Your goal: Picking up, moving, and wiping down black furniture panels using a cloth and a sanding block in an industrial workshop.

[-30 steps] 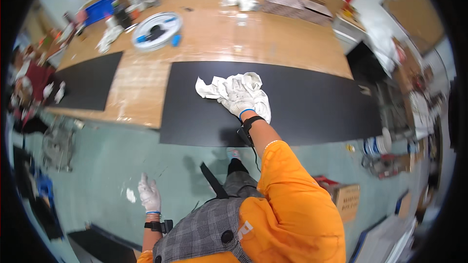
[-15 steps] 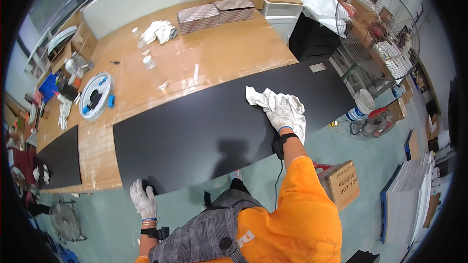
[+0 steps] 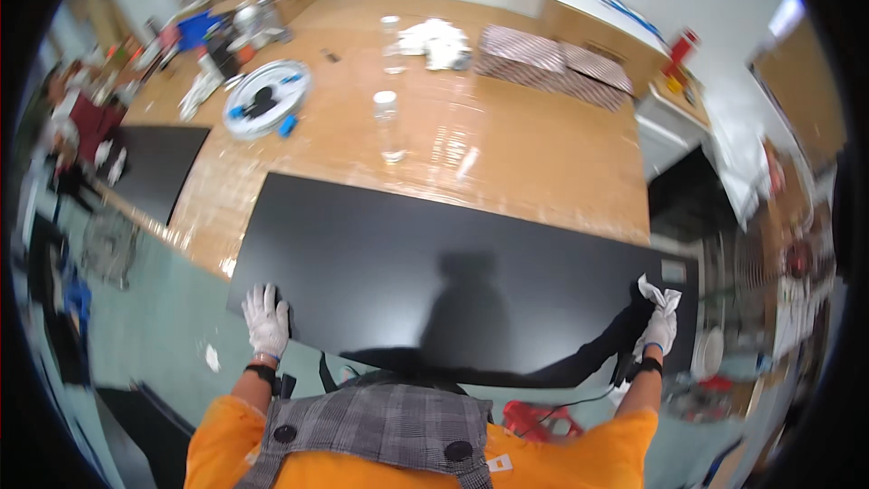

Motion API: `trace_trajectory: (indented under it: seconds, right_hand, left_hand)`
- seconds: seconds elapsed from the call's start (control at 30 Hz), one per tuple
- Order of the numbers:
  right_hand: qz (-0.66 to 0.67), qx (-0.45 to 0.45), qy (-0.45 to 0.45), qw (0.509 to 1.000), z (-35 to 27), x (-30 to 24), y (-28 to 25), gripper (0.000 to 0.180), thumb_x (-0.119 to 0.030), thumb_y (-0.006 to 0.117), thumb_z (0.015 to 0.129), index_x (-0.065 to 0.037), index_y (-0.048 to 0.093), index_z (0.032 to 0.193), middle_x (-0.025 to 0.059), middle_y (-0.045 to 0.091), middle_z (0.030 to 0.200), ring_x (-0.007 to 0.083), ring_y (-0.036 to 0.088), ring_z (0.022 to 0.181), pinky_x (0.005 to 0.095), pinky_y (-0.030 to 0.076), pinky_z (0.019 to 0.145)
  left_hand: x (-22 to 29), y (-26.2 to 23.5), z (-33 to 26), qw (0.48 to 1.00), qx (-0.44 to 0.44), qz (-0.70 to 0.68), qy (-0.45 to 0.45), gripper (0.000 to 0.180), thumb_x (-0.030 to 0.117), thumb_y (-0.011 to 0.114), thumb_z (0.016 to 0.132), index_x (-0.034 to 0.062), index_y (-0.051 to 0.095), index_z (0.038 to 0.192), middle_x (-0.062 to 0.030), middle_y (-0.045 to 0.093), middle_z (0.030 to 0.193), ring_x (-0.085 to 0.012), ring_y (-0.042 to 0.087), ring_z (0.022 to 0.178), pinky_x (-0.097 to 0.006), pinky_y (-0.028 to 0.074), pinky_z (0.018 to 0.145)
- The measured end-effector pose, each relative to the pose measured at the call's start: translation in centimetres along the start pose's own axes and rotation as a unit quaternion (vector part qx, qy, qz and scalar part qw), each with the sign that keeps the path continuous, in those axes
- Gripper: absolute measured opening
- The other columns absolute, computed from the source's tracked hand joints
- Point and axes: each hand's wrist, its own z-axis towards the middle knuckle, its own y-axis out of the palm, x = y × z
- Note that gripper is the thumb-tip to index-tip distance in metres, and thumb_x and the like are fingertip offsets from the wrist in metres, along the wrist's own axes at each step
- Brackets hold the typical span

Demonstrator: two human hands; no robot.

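A long dark panel point(image 3: 380, 258) lies along the near side of the wrapped table. My left hand point(image 3: 266, 321), in a white glove, rests with fingers stretched out over the panel's near left corner. Far along to the right, my right hand point(image 3: 659, 330), gloved too, grips a crumpled white cloth point(image 3: 660, 292) against the panel's right end. Just beyond the cloth, a small pale label point(image 3: 673, 272) sits on the panel. My body's shadow or reflection darkens the middle of its surface.
On the table point(image 3: 534, 154) stand clear bottles point(image 3: 387, 122), a round white lid-like tray point(image 3: 306, 95), white rags point(image 3: 436, 41) and patterned boxes point(image 3: 520, 59). At far left, a person in maroon point(image 3: 90, 122) has gloved hands at another dark panel point(image 3: 163, 158). A fan point(image 3: 797, 263) stands right.
My right hand has moved along the panel to its right end with the cloth. My left hand remains at the near left corner. The whole view has swung round.
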Motion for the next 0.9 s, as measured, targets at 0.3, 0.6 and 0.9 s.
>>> trace_trajectory:
  seconds: [0.3, 0.6, 0.9]
  right_hand:
    - [-0.022, 0.013, -0.524, 0.851, 4.1, -35.9, 10.0, 0.069, -0.025, 0.061, 0.084, -0.02, 0.032, 0.147, 0.0175, 0.049, 0.133, 0.036, 0.05, 0.118, 0.042, 0.041, 0.098]
    - [-0.061, -0.22, -0.6, 0.767, -9.6, -46.0, 18.7, 0.052, -0.045, 0.063, 0.08, -0.01, 0.062, 0.118, 0.0151, 0.06, 0.12, 0.032, 0.054, 0.114, 0.0397, 0.041, 0.101]
    - [-0.028, -0.548, -0.515, 0.658, -36.0, -55.9, 17.9, 0.056, -0.055, 0.053, 0.087, -0.011, 0.063, 0.119, 0.0146, 0.064, 0.118, 0.0315, 0.058, 0.113, 0.0385, 0.044, 0.096]
  left_hand:
    - [0.1, 0.4, -2.0, 0.983, 0.054, 0.0, -0.178, 0.053, 0.038, 0.052, 0.09, 0.0083, 0.045, 0.134, -0.0157, 0.04, 0.14, -0.0367, 0.032, 0.133, -0.05, 0.022, 0.112]
    - [-2.7, -3.7, -3.2, 0.963, -0.012, -0.071, -0.26, 0.058, 0.039, 0.056, 0.088, 0.0063, 0.045, 0.134, -0.0173, 0.039, 0.142, -0.0391, 0.032, 0.133, -0.046, 0.026, 0.111]
    - [-11.8, -4.7, 0.3, 0.915, -0.064, -0.23, -0.325, 0.045, 0.041, 0.055, 0.088, 0.0108, 0.057, 0.122, -0.0136, 0.058, 0.12, -0.0337, 0.056, 0.11, -0.044, 0.045, 0.093]
